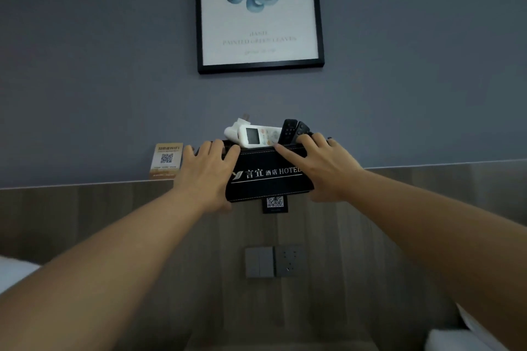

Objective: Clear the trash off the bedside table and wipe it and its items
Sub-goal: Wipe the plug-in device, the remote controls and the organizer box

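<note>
A black hotel-branded holder box stands on the ledge of the wooden headboard panel. Inside it I see a white remote with a small screen, a white plug adapter and two black remotes. My left hand grips the box's left end, fingers over its top rim. My right hand grips its right end, fingers spread over the rim beside the black remotes. The bedside table top is out of view.
An orange WiFi card with a QR code stands on the ledge just left of my left hand. A framed leaf print hangs above. A switch and socket plate sits on the panel below. White bedding shows at both lower corners.
</note>
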`<move>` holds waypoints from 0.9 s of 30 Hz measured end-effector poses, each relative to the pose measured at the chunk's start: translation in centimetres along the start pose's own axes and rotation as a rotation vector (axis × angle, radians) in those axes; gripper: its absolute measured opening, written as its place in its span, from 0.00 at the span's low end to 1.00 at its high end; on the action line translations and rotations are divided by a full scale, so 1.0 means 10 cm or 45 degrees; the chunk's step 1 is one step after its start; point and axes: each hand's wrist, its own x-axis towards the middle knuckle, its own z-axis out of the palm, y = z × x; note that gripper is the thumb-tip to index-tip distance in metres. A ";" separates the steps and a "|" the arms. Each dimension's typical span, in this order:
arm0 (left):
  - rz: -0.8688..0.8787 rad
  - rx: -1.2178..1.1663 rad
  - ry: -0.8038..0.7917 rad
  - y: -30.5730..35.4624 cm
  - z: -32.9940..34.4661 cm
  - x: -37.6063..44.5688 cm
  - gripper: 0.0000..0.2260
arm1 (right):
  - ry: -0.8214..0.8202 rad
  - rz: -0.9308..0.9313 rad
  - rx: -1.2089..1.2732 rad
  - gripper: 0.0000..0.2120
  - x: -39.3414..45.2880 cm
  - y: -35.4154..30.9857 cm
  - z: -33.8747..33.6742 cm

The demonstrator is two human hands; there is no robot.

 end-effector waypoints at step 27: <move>0.131 -0.099 -0.691 0.58 0.29 -3.45 0.48 | -0.448 -0.261 0.294 0.55 -2.33 -2.51 0.19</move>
